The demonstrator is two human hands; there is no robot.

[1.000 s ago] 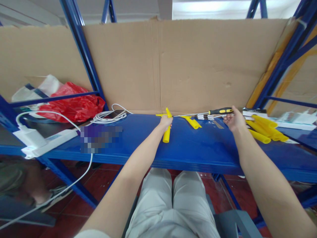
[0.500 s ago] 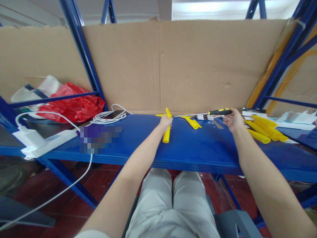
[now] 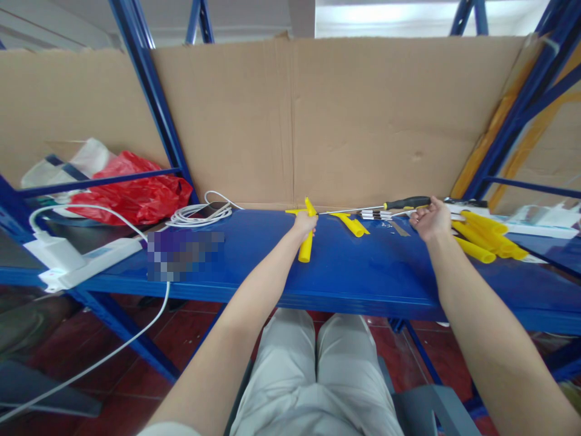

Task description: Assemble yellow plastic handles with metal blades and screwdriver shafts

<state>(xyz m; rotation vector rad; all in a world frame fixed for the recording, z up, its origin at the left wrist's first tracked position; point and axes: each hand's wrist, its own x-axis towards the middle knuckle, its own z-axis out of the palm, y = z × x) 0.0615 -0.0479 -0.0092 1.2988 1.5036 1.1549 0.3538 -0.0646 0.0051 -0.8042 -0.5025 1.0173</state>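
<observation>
A yellow plastic piece of crossing tubes [image 3: 305,249] stands above the blue metal tabletop [image 3: 363,272], gripped in the closed left hand [image 3: 305,224]. The slim steel shaft of a screwdriver with a black-and-yellow handle [image 3: 407,203] runs sideways to it; the contact is too small to tell. The right hand [image 3: 430,221] pinches the handle's end, fingers curled. Between the hands lies a similar yellow piece [image 3: 353,226]; just beyond the right hand, a pile of yellow tubes [image 3: 488,237].
</observation>
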